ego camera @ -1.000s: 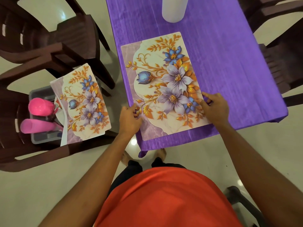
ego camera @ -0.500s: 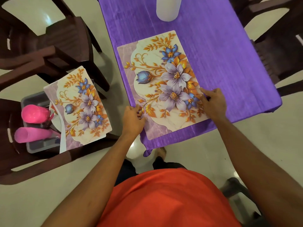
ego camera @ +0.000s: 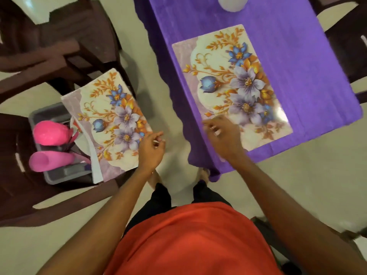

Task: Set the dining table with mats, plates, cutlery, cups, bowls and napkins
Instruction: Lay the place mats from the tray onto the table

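On the desk (ego camera: 297, 56), near corner: first mat (ego camera: 238, 86) laid flat, now released. Right hand (ego camera: 222, 133) drawn back over its near edge, loosely curled, empty. Left hand (ego camera: 151, 149) moved left of the desk to the second mat (ego camera: 111, 124), relaxed, gripping nothing; next placement apparently starting.

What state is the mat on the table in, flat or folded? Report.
Flat: the mat lies fully spread on the purple tablecloth, no fold visible.

Lighting is even and moderately bright, with soft shadows on the floor (ego camera: 170, 108) beside the table and pale glare on the near right corner of the table mat (ego camera: 216, 62). My right hand (ego camera: 222, 135) is smeared by motion blur, my left hand (ego camera: 151, 149) less so. The chairs (ego camera: 59, 56) at the left edge are soft and bowed by wide-angle distortion.
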Demonstrator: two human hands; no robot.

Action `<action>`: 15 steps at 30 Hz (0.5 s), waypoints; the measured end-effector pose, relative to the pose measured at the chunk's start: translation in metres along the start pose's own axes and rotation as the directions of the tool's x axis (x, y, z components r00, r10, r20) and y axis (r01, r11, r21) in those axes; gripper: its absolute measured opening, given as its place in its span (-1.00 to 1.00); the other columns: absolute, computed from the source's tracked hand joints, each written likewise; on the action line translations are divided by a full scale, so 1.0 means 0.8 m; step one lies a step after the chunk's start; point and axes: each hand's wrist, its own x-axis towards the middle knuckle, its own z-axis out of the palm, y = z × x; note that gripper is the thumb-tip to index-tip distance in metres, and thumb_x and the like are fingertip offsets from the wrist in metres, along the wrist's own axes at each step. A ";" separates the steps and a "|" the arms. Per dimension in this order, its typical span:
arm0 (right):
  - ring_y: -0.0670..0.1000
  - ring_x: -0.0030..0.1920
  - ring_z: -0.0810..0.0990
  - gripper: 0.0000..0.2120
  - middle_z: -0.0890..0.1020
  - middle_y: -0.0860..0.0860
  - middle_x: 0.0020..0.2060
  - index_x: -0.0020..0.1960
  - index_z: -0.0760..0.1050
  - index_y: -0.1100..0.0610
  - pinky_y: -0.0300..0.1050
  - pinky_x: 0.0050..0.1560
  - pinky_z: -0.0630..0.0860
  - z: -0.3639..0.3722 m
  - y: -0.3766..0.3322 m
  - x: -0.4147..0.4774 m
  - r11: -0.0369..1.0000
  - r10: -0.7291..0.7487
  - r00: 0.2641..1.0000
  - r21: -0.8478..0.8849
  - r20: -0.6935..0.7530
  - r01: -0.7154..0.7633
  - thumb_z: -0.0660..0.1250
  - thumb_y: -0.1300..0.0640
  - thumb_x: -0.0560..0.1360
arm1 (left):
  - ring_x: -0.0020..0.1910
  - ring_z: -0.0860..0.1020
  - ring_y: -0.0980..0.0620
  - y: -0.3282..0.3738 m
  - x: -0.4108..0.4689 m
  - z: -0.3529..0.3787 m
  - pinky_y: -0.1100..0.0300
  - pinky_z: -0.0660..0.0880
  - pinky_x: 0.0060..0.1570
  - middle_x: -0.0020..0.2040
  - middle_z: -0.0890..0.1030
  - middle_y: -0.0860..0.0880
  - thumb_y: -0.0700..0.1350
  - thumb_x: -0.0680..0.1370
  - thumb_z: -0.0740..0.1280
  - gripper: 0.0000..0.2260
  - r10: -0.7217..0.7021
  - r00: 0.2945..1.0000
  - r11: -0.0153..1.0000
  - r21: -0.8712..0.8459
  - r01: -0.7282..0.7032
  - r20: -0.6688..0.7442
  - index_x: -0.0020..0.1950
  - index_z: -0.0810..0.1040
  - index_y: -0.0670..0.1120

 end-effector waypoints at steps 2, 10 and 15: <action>-0.03 -0.16 0.54 -0.79 0.55 -0.07 -0.15 0.13 0.67 0.02 -0.14 -0.07 0.51 0.083 -0.036 -0.006 0.998 -0.065 0.984 -0.006 0.168 0.067 0.38 0.06 0.53 | -0.02 0.63 -0.07 -0.053 0.007 -0.049 0.08 0.56 -0.01 0.02 0.68 -0.11 -0.19 0.58 0.34 -0.78 -0.055 0.998 0.993 0.103 0.053 0.011 0.19 0.65 -0.13; 0.20 0.26 0.52 -0.45 0.51 0.13 0.27 0.39 0.41 0.03 0.04 0.18 0.53 0.307 -0.040 0.053 0.828 0.550 0.690 -0.417 0.471 -0.375 0.38 -0.04 0.43 | 0.22 0.54 -0.25 -0.239 0.033 -0.177 0.03 0.47 0.11 0.25 0.58 -0.23 -0.11 0.52 0.42 -0.68 -0.559 0.817 0.792 0.383 0.476 0.142 0.23 0.59 -0.23; 0.15 -0.01 0.67 -0.51 0.68 0.08 0.04 0.11 0.57 0.05 0.06 0.01 0.65 0.371 -0.011 0.087 0.704 0.710 0.619 -0.369 0.335 -0.607 0.44 -0.04 0.20 | 0.15 0.52 -0.28 -0.305 0.039 -0.180 -0.05 0.54 0.14 0.27 0.47 -0.29 0.04 0.46 0.38 -0.46 -0.668 0.723 0.710 0.446 0.545 0.179 0.31 0.47 -0.27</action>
